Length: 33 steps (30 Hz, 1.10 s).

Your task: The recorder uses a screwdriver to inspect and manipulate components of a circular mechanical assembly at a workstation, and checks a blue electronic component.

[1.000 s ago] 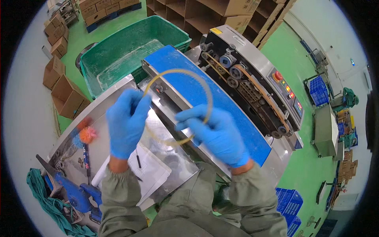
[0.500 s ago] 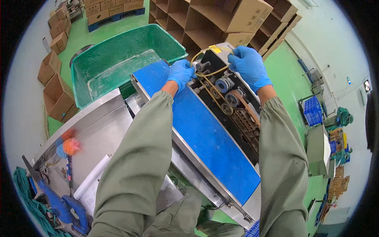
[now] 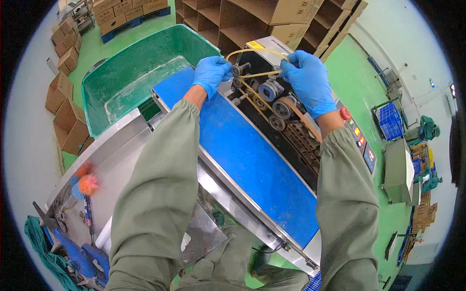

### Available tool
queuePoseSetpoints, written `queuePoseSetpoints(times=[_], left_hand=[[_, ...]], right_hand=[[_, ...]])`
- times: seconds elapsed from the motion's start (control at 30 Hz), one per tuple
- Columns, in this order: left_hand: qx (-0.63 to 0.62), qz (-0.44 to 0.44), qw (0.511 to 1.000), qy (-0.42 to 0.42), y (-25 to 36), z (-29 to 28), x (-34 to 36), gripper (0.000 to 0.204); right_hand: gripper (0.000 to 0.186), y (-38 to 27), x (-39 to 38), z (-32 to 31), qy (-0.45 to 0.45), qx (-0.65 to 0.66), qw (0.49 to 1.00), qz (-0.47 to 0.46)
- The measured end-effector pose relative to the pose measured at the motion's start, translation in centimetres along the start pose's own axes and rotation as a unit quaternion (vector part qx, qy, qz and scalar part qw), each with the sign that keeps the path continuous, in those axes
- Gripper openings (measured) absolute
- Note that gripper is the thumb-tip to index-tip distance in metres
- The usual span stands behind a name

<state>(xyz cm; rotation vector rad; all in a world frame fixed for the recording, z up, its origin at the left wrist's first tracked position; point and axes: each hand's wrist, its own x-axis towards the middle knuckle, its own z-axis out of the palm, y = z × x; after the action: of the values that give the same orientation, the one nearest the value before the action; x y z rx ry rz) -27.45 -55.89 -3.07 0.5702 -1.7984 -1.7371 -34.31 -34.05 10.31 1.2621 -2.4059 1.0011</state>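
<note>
A thin yellow drive belt (image 3: 260,74) is stretched as a loop between my two gloved hands. My left hand (image 3: 212,75) pinches its left end close to a small metal pulley (image 3: 237,71) at the far end of the machine. My right hand (image 3: 307,82) grips the other end, raised above the open housing. Below lie several rollers and pulleys, including a grey one (image 3: 281,107) with a brown band round it. Whether the loop passes around the small pulley is hidden by my left fingers. The blue conveyor belt (image 3: 252,150) runs alongside the opening.
A green tub (image 3: 99,87) stands beyond the conveyor on the left. The metal tray (image 3: 121,150) nearer me holds pens with fluffy tops and a blue-handled saw (image 3: 73,250). A control panel with a red button (image 3: 345,113) is beside my right wrist. Cardboard boxes (image 3: 291,14) stand behind.
My view has shifted, bringing the control panel into sight beside my right wrist. Both hands still hold the yellow drive belt, and its lower strand looks straighter.
</note>
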Motion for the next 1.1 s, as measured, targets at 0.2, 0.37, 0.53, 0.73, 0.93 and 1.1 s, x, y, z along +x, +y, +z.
queuePoseSetpoints(times=[0.2, 0.37, 0.53, 0.73, 0.93, 1.1], left_hand=[[0.188, 0.115, 0.975, -0.027, 2.1, -0.4, -0.9, 0.025], [0.239, 0.201, 0.95, -0.012, 3.1, -0.3, -3.3, 0.03], [0.294, 0.178, 0.938, -0.038, 4.6, 1.6, -4.8, 0.039], [0.273, 0.22, 0.934, 0.075, 3.2, 2.5, -5.7, 0.047], [0.233, 0.259, 0.934, 0.072, 2.5, 3.7, -6.1, 0.034], [0.243, 0.274, 0.931, -0.015, 3.9, 6.0, -8.0, 0.028]], right_hand=[[0.017, -0.6, -3.7, -0.3, 0.016, 0.08, 0.995, 0.058], [0.018, -1.6, -7.1, -1.6, 0.019, 0.016, 0.998, 0.059], [0.015, 1.0, -11.0, -0.1, 0.057, -0.092, 0.994, -0.023], [0.007, 1.6, -11.5, 2.5, 0.127, -0.191, 0.973, -0.034], [0.002, 2.1, -13.4, 3.5, 0.091, -0.302, 0.949, 0.004], [0.003, 1.7, -14.8, 2.9, 0.019, -0.328, 0.943, 0.045]])
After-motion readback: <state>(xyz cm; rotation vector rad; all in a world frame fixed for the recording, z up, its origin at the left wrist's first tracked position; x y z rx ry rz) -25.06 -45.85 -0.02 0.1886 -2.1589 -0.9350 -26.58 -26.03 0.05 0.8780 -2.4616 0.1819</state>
